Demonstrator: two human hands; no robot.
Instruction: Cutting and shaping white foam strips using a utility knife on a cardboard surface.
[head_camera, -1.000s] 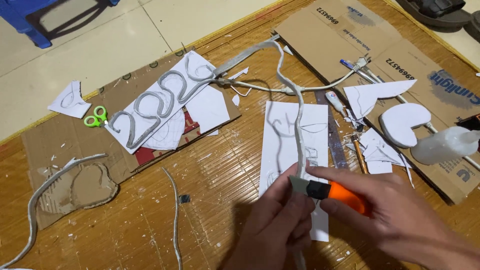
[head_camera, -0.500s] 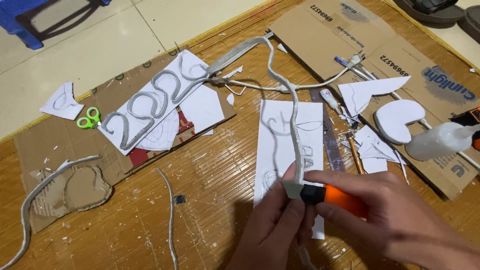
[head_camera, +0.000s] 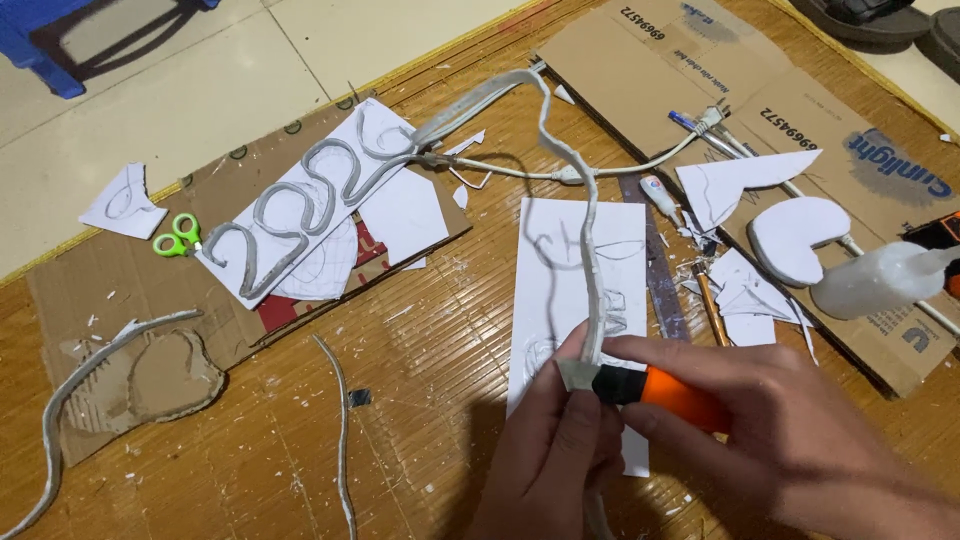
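Two bare hands meet at the six o'clock edge of the view. The left hand (head_camera: 555, 455) pinches a pale grey flexible strip (head_camera: 592, 290) between thumb and fingers, closed tight on it. The right hand (head_camera: 800, 440) wraps around an orange-handled cutter (head_camera: 660, 388), its tip touching the strip at the left fingertips. The rubbery strip rises toward twelve o'clock in a loose curve over a white foam sheet (head_camera: 560, 260) with pencilled outlines. All rests on a ribbed bamboo mat (head_camera: 420, 340) strewn with white crumbs. At ten o'clock, a white board (head_camera: 400, 210) carries curled grey strip numerals on flat brown cardboard, with green scissors (head_camera: 177, 236) beside it. At three o'clock lies a translucent plastic bottle (head_camera: 880, 280).
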